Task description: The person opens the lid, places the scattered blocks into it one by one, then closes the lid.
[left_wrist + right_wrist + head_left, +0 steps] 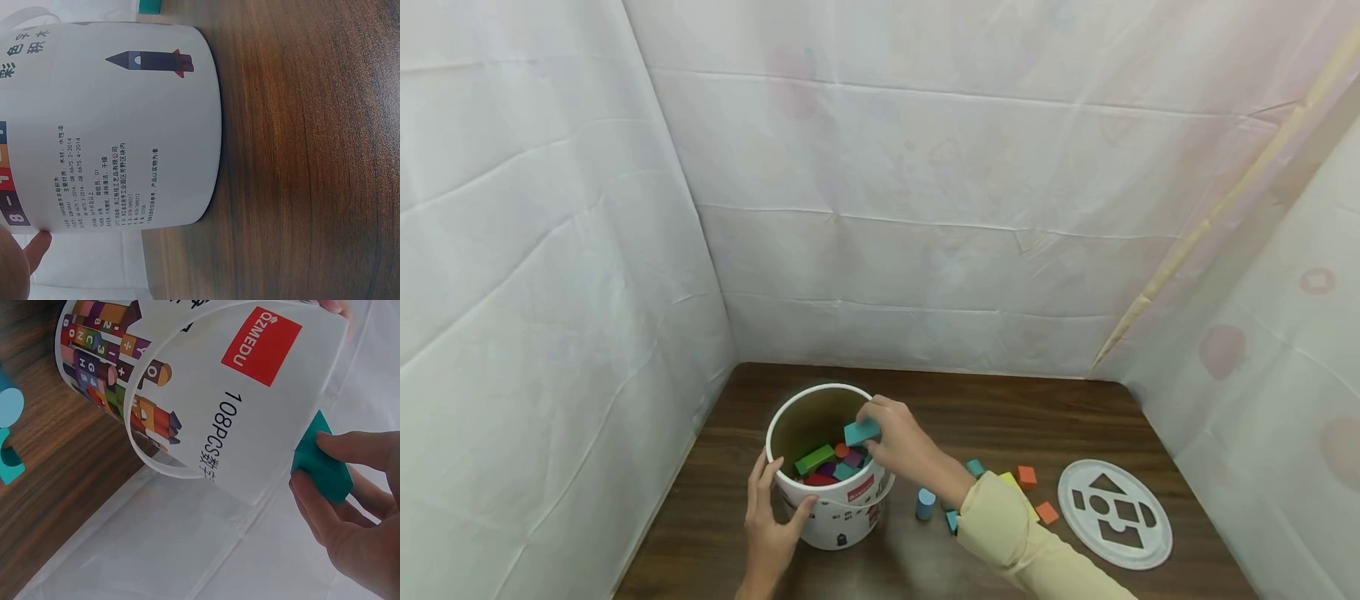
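A white printed bucket stands upright on the wooden table, with several coloured blocks inside, among them a green block. My left hand grips the bucket at its left front, fingertips at the rim and thumb on the outer wall. In the left wrist view, part of that hand touches the bucket's side. Over the right side of the bucket's mouth, my right hand pinches a teal block. The right wrist view shows this teal block between thumb and fingers, beside the rim.
Right of the bucket lie a blue cylinder, orange blocks and some teal and yellow pieces, partly hidden by my right arm. A white round lid with shaped holes lies farther right. White sheeting encloses the table's back and sides.
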A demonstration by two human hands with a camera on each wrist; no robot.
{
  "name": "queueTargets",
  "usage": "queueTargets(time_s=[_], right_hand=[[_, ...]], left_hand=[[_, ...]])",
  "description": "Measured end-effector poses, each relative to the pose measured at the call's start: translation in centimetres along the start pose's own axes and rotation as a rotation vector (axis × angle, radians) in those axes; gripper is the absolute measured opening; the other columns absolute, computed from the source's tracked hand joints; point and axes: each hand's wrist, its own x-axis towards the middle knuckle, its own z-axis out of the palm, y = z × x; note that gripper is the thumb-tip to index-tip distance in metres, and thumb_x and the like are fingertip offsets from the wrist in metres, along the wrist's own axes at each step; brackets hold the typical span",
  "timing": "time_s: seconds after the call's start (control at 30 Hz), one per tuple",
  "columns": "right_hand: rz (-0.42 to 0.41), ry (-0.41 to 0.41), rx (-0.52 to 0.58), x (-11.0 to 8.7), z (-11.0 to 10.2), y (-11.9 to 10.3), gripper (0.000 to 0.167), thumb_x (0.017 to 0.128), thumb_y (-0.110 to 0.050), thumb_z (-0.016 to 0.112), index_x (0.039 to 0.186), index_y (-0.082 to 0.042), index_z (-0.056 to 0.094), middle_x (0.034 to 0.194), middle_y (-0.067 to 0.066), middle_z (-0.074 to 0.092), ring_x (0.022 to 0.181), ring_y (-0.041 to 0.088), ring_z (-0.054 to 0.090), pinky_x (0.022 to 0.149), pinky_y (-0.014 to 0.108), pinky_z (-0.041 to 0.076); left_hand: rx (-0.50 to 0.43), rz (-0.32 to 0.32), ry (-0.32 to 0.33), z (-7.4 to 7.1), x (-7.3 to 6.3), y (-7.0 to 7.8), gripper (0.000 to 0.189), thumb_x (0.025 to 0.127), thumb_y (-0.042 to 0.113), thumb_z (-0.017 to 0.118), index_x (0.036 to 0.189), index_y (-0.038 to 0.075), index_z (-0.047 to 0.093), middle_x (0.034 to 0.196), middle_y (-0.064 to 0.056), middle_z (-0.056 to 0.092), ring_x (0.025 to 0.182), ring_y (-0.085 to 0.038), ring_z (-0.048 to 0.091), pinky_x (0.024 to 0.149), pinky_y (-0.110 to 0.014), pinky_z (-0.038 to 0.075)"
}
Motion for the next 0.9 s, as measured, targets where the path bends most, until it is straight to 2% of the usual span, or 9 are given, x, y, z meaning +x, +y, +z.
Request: queueTargets(time_s=[0.13, 0.33, 0.4, 0.5, 0.63, 0.73, 0.9], right_hand=[[0.006, -0.061, -0.023, 0.8, 1.0, 0.4, 0.022, 0.076, 0.008, 0.07, 0.096, 0.0, 0.067, 0.096, 0.008, 0.06, 0.085, 0.016, 0.059, 0.073, 0.021, 0.052], [0.066, -0.171, -0.064, 1.7, 2.2, 0.9, 0.024, 0.075, 0.008, 0.066, 0.097, -0.001, 0.068, 0.093, 0.004, 0.059, 0.079, 0.011, 0.052, 0.064, 0.015, 0.047], [0.083, -0.197, -0.079, 2.0, 2.6, 1.0, 0.025, 0.074, 0.009, 0.067, 0.097, -0.001, 0.068, 0.092, 0.004, 0.059, 0.079, 0.012, 0.051, 0.063, 0.015, 0.047], [0.103, -0.228, -0.099, 2.2, 3.1, 0.9, 0.025, 0.072, 0.008, 0.068, 0.096, -0.001, 0.068, 0.091, 0.004, 0.059, 0.081, 0.012, 0.052, 0.063, 0.016, 0.047], [0.114, -0.251, -0.131, 2.5, 3.7, 0.9, 0.024, 0.071, 0.009, 0.069, 0.092, -0.003, 0.069, 0.088, 0.003, 0.057, 0.078, 0.011, 0.051, 0.058, 0.015, 0.046], [0.112, -0.264, -0.159, 2.8, 4.2, 1.0, 0.024, 0.072, 0.01, 0.068, 0.091, -0.004, 0.069, 0.086, 0.001, 0.056, 0.075, 0.01, 0.049, 0.055, 0.016, 0.044], [0.128, -0.289, -0.184, 3.3, 4.8, 0.9, 0.025, 0.072, 0.01, 0.067, 0.091, -0.007, 0.069, 0.089, 0.001, 0.058, 0.078, 0.011, 0.048, 0.058, 0.017, 0.044]], left_hand=[[0.007, -0.014, -0.008, 0.1, 0.0, -0.1, 0.08, 0.068, 0.008, 0.085, 0.138, 0.005, 0.045, 0.15, -0.009, 0.03, 0.13, -0.034, 0.037, 0.102, -0.018, 0.035], [0.033, -0.047, -0.018, 0.2, 0.0, -0.3, 0.079, 0.069, 0.012, 0.084, 0.138, 0.007, 0.045, 0.15, -0.008, 0.03, 0.13, -0.032, 0.037, 0.098, -0.041, 0.041], [0.039, -0.049, -0.017, 0.2, 0.1, -0.3, 0.078, 0.07, 0.012, 0.084, 0.138, 0.006, 0.045, 0.149, -0.008, 0.031, 0.129, -0.032, 0.038, 0.096, -0.044, 0.042], [0.045, -0.051, -0.017, 0.1, 0.1, -0.4, 0.078, 0.07, 0.012, 0.084, 0.137, 0.006, 0.045, 0.149, -0.008, 0.031, 0.129, -0.031, 0.038, 0.098, -0.037, 0.043], [0.041, -0.052, -0.02, -0.1, 0.1, -0.6, 0.078, 0.07, 0.011, 0.084, 0.138, 0.006, 0.045, 0.15, -0.008, 0.03, 0.129, -0.032, 0.038, 0.1, -0.021, 0.039], [0.039, -0.05, -0.018, -0.2, 0.2, -0.7, 0.079, 0.07, 0.01, 0.084, 0.138, 0.006, 0.044, 0.15, -0.008, 0.029, 0.13, -0.032, 0.037, 0.1, -0.019, 0.038], [0.043, -0.048, -0.013, -0.3, 0.3, -0.8, 0.079, 0.069, 0.01, 0.084, 0.138, 0.006, 0.045, 0.15, -0.008, 0.03, 0.13, -0.031, 0.037, 0.1, -0.024, 0.04]])
